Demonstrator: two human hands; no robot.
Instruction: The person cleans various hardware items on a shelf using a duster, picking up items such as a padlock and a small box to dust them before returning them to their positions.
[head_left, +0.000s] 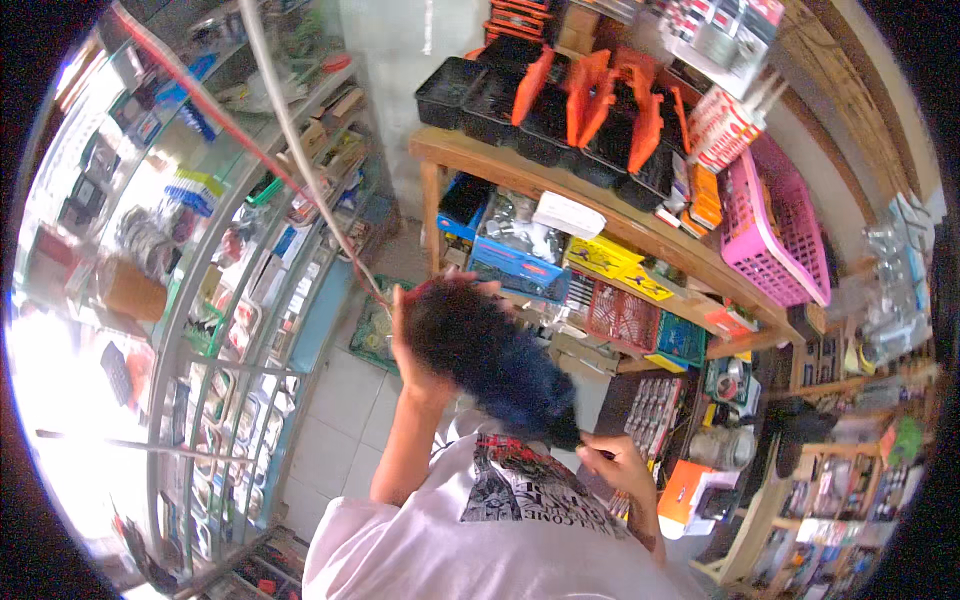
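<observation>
A dark black-and-blue fluffy bundle (495, 360), perhaps a duster head, slants across the front of my chest, blurred by motion. My left hand (421, 371) grips its upper end from the side, with fingertips showing past the far edge. At its lower end, my right hand (624, 466) pinches the tip between thumb and fingers. A pale rod (296, 150) and a red rod (217, 112) run from the upper left and converge by my left hand. Whether they join the bundle is hidden. Behind the bundle is my printed white T-shirt (442, 540).
On the left stands a glass display case (169, 322) with stocked shelves. Ahead, a wooden shelf (600, 196) bears black bins (491, 105), orange plastic pieces (592, 97) and a pink basket (776, 225). A green crate (371, 330) sits on the tiled floor (337, 405). More shelving (840, 450) lines the right.
</observation>
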